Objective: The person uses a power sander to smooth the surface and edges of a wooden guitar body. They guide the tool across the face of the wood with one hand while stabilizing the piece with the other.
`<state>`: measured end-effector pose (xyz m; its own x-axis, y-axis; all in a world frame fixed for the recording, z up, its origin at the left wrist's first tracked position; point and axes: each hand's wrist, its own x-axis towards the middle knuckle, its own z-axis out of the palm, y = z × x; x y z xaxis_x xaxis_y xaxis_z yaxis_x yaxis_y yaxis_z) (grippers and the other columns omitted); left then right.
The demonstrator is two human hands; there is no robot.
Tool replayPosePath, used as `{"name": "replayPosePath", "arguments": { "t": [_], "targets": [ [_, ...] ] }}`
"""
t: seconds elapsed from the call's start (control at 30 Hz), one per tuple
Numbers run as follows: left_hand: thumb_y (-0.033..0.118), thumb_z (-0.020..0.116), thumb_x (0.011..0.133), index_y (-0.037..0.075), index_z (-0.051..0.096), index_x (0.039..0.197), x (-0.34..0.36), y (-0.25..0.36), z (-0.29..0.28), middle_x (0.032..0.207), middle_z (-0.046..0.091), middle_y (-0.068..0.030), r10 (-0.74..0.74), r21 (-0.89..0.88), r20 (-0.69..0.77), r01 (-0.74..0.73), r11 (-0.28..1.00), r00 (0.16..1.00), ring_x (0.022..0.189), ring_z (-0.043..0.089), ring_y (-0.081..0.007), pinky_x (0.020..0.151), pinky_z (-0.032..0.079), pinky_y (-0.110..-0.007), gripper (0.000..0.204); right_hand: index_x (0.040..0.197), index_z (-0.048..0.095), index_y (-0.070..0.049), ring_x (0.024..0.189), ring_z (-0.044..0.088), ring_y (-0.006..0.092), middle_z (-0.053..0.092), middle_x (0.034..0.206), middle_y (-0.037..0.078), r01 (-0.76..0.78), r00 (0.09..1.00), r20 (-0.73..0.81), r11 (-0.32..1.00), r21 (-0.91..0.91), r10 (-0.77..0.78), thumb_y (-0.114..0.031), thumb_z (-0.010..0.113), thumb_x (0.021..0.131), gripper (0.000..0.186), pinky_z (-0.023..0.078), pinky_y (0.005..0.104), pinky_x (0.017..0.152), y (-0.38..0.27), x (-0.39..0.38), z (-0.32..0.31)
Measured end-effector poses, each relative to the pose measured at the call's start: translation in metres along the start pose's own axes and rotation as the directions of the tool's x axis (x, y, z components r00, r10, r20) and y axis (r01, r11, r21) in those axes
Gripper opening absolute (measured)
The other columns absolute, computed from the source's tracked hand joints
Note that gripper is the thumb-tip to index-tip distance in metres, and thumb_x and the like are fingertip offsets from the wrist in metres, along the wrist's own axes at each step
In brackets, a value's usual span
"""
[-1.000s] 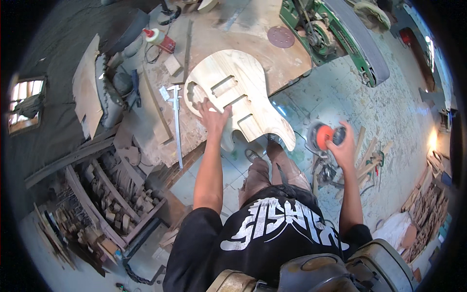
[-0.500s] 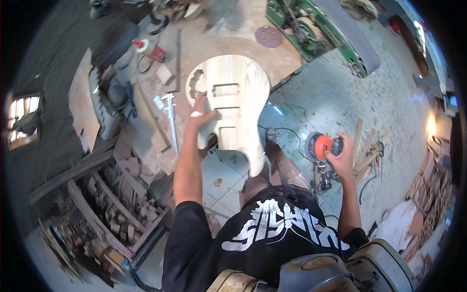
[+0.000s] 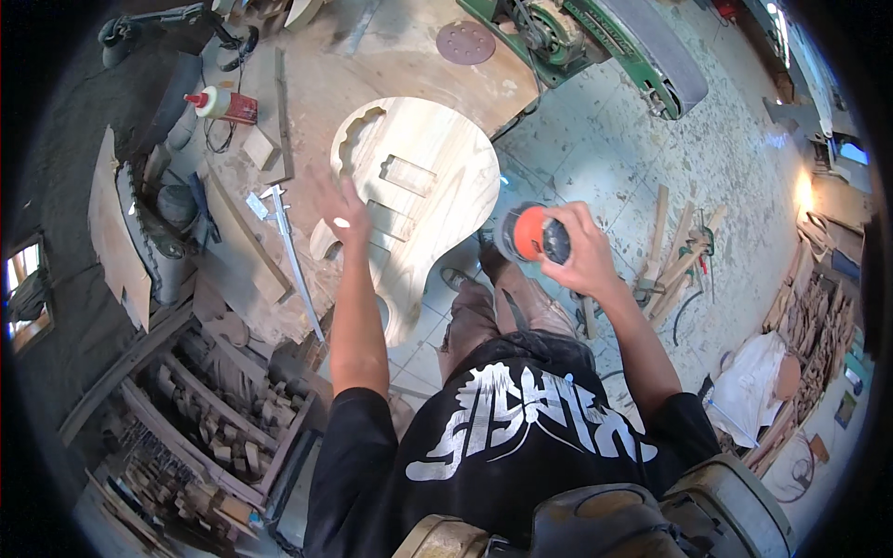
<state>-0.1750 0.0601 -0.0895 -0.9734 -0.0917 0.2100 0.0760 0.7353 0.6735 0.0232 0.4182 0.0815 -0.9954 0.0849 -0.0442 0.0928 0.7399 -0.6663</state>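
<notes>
Fingers blurred on the left hand (image 3: 342,216), reaching forward, apart or together I can't tell! Pale, routed guitar body (image 3: 456,167) overhangs the workbench (image 3: 400,70) edge; right hand (image 3: 584,251), angled inward, clamps fingers round an orange sander (image 3: 529,232).

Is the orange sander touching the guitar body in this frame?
No, the right hand holds the orange sander off to the right of the guitar body, with floor visible between them.

Black shirt (image 3: 530,465), below guitar body (image 3: 456,177): large white lettering (image 3: 535,405), stylised. Bottle (image 3: 216,102), left of guitar body: red label (image 3: 243,109), print too small to read.
</notes>
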Motion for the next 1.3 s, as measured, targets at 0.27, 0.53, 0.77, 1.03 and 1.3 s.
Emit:
{"name": "replayPosePath", "arguments": {
  "t": [0.27,0.53,0.77,1.03,1.3],
  "targets": [
    [0.051,0.049,0.106,0.0,0.045,0.159,0.01,0.034,0.005,0.172,0.033,-0.0226,-0.277,0.434,0.046,0.23,0.871,0.96,0.158,0.03,-0.0419,0.128,0.026,-0.051,0.074,0.132,0.061,-0.015,0.099,0.07,0.0417,0.058,0.119,0.014,0.162,0.98,0.133,0.982,-0.099,-0.148,-0.02,0.082,0.073,0.063,0.06,0.0506,0.082,0.003,0.069,0.028],
    [0.049,0.057,0.101,0.005,0.051,0.156,0.012,0.034,0.012,0.168,0.04,-0.0245,-0.233,0.426,0.049,0.191,0.884,0.971,0.156,0.034,-0.0445,0.124,0.032,-0.054,0.071,0.137,0.06,-0.018,0.106,0.068,0.0416,0.059,0.122,0.017,0.302,0.953,0.069,0.904,-0.303,-0.295,-0.029,0.077,0.078,0.062,0.06,0.0522,0.083,0.021,0.206,0.011],
    [0.045,0.054,0.101,0.006,0.051,0.156,0.01,0.031,0.011,0.165,0.043,-0.0258,-0.242,0.435,0.043,0.2,0.878,0.969,0.152,0.039,-0.0453,0.123,0.034,-0.053,0.067,0.133,0.059,-0.021,0.109,0.066,0.0374,0.055,0.123,0.015,0.352,0.927,0.247,0.883,-0.31,-0.282,-0.03,0.083,0.077,0.062,0.06,0.0499,0.08,-0.013,0.159,0.024],
    [0.041,0.056,0.099,0.006,0.05,0.156,0.013,0.028,0.009,0.164,0.045,-0.0245,-0.242,0.398,0.058,0.2,0.895,0.968,0.153,0.037,-0.0478,0.121,0.037,-0.054,0.067,0.128,0.061,-0.019,0.109,0.065,0.0391,0.054,0.124,0.018,0.385,0.848,0.474,0.891,-0.24,-0.238,-0.03,0.083,0.076,0.057,0.061,0.0503,0.083,-0.029,0.083,0.032],
    [0.041,0.056,0.1,0.005,0.05,0.155,0.015,0.029,0.014,0.163,0.046,-0.026,-0.207,0.402,0.057,0.167,0.9,0.977,0.151,0.04,-0.0493,0.122,0.037,-0.052,0.067,0.137,0.061,-0.019,0.107,0.07,0.0418,0.06,0.123,0.017,0.309,0.948,0.054,0.865,-0.396,-0.314,-0.04,0.077,0.081,0.062,0.06,0.0514,0.085,0.008,0.22,0.016]
  ]
}}
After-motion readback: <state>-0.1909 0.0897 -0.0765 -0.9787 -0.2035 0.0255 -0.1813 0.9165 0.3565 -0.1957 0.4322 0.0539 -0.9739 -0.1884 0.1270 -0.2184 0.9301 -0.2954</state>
